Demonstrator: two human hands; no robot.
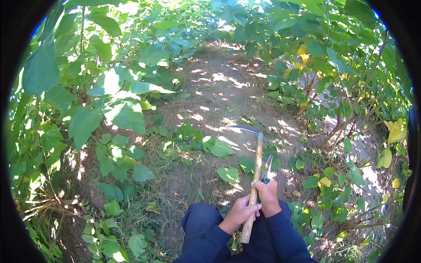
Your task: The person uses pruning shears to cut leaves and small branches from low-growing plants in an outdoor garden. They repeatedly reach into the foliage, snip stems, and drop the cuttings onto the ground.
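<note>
My left hand (241, 212) is closed around the lower part of the wooden handle of a sickle (258, 154). The sickle's curved metal blade (245, 127) points left at the handle's far end. My right hand (268, 195) is just above and to the right, its thumb against the same handle. Pruning shears (268, 171) stick out of the right hand, blades pointing away from me; their handles are mostly hidden in the palm. Both hands are over my dark-trousered knees.
A dirt path (220, 88) with dry grass runs ahead between leafy plants. Large-leaved branches (85, 121) crowd the left side. Woody stems (338, 128) rise on the right. Low leaves (221, 148) lie near the sickle's blade.
</note>
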